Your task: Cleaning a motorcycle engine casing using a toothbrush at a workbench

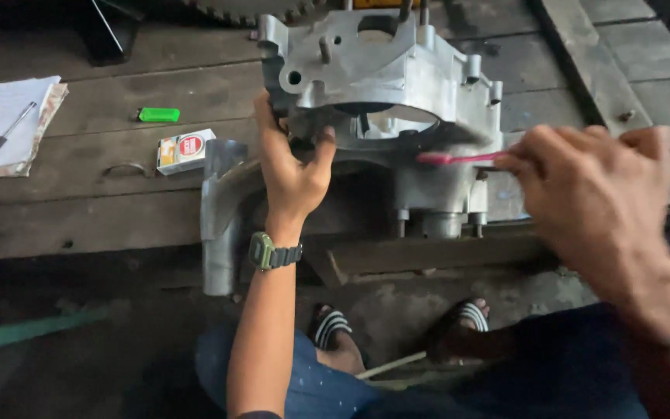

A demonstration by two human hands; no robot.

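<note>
A grey cast-metal engine casing (397, 85) stands on edge at the front of a wooden workbench (102, 209). My left hand (292, 163) grips its left rim, thumb hooked into the round opening; a green watch is on that wrist. My right hand (595, 194) is closed around a pink toothbrush (459, 158), whose head touches the casing's lower right side.
On the bench to the left lie a green lighter (158, 115), a small red-and-white carton (185, 150), and an open notebook with a pen (5, 124). A grey metal part (219, 217) hangs off the bench edge. My sandalled feet (397, 330) rest on the concrete floor below.
</note>
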